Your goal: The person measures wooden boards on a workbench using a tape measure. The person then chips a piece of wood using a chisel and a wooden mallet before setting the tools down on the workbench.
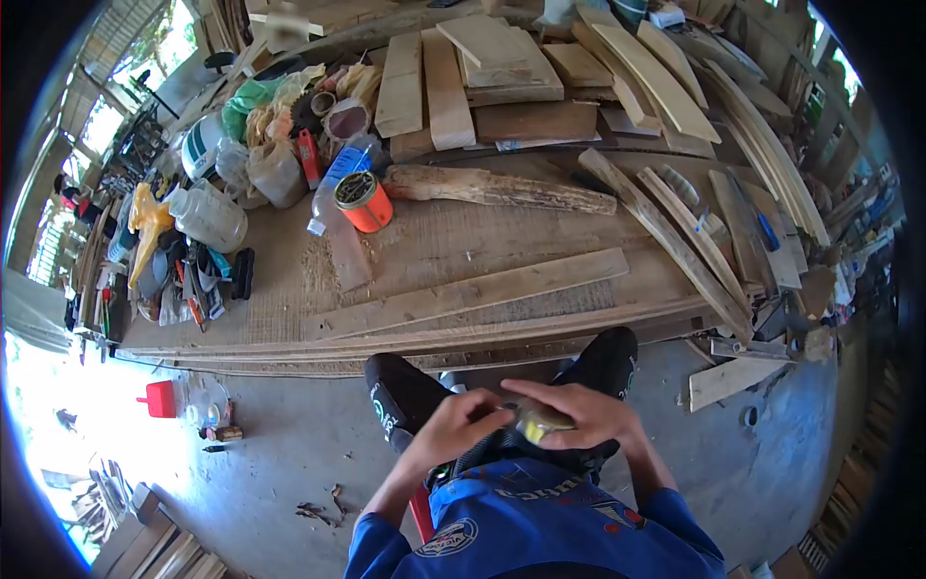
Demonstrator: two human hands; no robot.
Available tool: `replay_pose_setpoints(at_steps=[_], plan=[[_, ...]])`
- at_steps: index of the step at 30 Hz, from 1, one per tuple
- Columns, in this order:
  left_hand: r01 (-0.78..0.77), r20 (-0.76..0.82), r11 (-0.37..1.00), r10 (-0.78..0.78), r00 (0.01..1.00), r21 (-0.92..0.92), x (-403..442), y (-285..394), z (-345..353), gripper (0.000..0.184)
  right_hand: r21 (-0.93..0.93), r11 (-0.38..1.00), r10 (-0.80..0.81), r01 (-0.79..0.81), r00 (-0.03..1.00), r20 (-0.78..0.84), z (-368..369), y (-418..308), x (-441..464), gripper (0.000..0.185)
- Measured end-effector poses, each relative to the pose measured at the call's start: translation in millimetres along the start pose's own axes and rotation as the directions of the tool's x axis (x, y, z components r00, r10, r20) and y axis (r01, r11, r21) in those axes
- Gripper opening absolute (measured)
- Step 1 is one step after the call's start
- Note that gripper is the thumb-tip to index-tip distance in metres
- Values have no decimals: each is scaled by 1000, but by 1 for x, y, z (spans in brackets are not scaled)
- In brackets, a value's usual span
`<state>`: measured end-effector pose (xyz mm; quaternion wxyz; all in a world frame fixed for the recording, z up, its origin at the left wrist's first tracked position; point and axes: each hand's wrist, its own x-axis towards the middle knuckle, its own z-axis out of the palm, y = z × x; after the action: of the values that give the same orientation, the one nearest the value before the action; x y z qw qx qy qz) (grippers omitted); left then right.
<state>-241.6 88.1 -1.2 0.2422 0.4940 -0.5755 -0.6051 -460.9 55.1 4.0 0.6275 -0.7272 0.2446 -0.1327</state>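
At the lower centre of the frame, above the lap, the right hand (596,415) is curled around a small shiny item with a yellow patch (540,426); the left hand (459,425), just left of it, is half curled, fingertips near the item, and I cannot tell whether it grips anything. Towards the upper centre, 1 orange can (367,210) sits beside 1 rough log (497,188) on the workbench (424,246)

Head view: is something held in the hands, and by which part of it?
The right hand holds a small yellow-marked thing across its body; whether the left hand also grips it cannot be told.
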Motion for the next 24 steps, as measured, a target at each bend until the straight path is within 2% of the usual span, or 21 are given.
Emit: replay_pose_setpoints(at_steps=[2,3,5,6,7,8,9,10,11,12,13,15,17,19,20,21,22,23,24], plan=[[-81,-185,994,94,978,74,-12,12,-26,13,43,999,28,-26,998,-58,-17,13,-21,77],[6,-223,997,-24,975,-83,-21,15,-43,11,89,995,57,-48,993,-106,-26,24,-35,75],[-75,-378,988,19,926,-135,-42,21,-81,13,30,997,-70,75,987,-144,-42,58,-70,70],[-155,-465,972,55,884,-179,-52,14,-108,14,140,987,101,-80,984,-150,-48,64,-92,68],[-232,-657,953,49,753,-195,-62,13,-129,13,249,940,271,-232,953,-134,-53,69,-114,66],[-134,-783,974,-62,619,-183,-72,28,-152,11,245,941,273,-235,953,-132,-59,76,-135,66],[-273,-730,946,63,681,-172,-85,9,-200,7,381,862,387,-334,919,-71,-64,84,-156,66],[-343,-768,922,88,635,-178,-91,6,-227,6,501,756,486,-423,874,4,-65,88,-166,66],[-416,-805,892,112,582,-177,-91,7,-249,6,493,761,484,-423,875,3,-64,85,-166,66],[-422,-809,890,114,577,-176,-91,1,-272,6,457,744,510,-488,856,85,-61,81,-166,65],[-422,-797,886,112,593,-190,-87,-8,-291,7,419,723,534,-549,829,165,-55,80,-168,64],[-424,-783,883,114,611,-203,-73,-20,-316,9,425,731,489,-534,844,219,-44,107,-168,62],[-432,-713,854,107,693,-292,-55,-22,-328,13,288,806,445,-517,850,281,-26,99,-143,59],[-410,-712,852,65,700,-325,-37,-28,-339,14,300,764,507,-571,820,266,-21,83,-132,59],[-391,-711,850,26,702,-355,-32,-32,-344,14,380,754,515,-536,841,166,-19,82,-132,60],[-370,-740,854,-26,673,-366,-25,-31,-343,16,454,740,526,-496,848,68,-17,81,-132,60],[-350,-767,856,-80,637,-380,-16,-31,-336,18,451,763,509,-463,861,22,-18,77,-134,59],[-369,-818,864,-81,569,-342,-8,-30,-325,20,442,754,520,-485,853,49,-21,69,-136,59],[-379,-863,874,-84,498,-304,0,-30,-310,23,537,745,498,-395,866,-54,-25,57,-137,58]])
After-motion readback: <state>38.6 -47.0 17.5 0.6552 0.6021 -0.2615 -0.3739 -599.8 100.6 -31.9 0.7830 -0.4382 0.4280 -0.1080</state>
